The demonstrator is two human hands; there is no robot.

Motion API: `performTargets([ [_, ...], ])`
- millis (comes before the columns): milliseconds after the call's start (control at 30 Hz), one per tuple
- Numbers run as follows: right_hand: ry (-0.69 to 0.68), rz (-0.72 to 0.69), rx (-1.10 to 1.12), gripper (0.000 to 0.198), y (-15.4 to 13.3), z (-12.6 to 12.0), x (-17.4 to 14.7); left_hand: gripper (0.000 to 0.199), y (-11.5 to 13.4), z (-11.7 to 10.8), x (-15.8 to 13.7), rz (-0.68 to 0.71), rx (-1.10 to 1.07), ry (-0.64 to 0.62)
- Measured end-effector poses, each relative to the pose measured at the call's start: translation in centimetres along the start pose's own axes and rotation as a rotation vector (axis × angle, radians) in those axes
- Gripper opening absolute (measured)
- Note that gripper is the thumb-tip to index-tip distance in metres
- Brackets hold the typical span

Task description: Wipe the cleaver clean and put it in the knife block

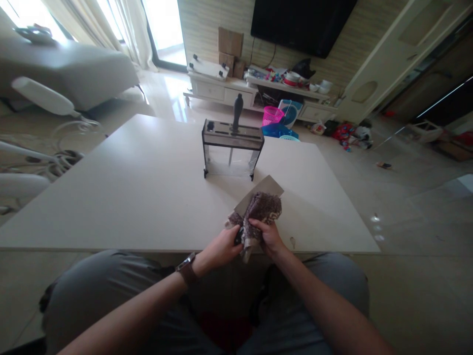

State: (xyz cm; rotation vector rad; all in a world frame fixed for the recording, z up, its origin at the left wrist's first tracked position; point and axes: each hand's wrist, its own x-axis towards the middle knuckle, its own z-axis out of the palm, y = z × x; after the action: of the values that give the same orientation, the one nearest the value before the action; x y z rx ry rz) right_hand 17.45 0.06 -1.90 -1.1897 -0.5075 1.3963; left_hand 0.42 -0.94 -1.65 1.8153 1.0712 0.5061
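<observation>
My left hand (226, 243) is closed around the dark handle of a cleaver (265, 186), whose broad grey blade points away over the white table. A shaggy brown and beige cloth (263, 207) is bunched against the blade, covering part of it. Gripped in my right hand (270, 237), the cloth hangs down between both hands at the table's front edge; the thumb lies on top of it and the other fingers are hidden. Just beyond stands a knife block (233, 135) with clear sides and a dark top. One dark-handled tool (237, 112) stands upright in its slot.
The white table (148, 197) spreads to both sides. A small loop-shaped thing (292, 242) lies near its front edge. Behind are a low white cabinet (207, 88) and a pink basket (272, 115). A white fan (44, 96) and a covered sofa (88, 69) stand left.
</observation>
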Motion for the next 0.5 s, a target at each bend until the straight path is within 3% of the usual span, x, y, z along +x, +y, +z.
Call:
performTargets([
  [167,0.084,-0.055,0.052,0.035,-2.2,-0.4,1.1,0.010,0.7,-0.1,0.1,-0.031,-0.008,-0.030],
  [367,0.267,-0.199,0.218,0.028,-6.8,-3.0,3.9,0.009,1.9,-0.5,-0.3,-0.056,0.088,-0.087],
  [500,0.336,-0.224,0.264,0.027,-7.7,-4.3,4.8,0.011,2.0,-0.4,-0.2,-0.057,0.080,-0.092],
])
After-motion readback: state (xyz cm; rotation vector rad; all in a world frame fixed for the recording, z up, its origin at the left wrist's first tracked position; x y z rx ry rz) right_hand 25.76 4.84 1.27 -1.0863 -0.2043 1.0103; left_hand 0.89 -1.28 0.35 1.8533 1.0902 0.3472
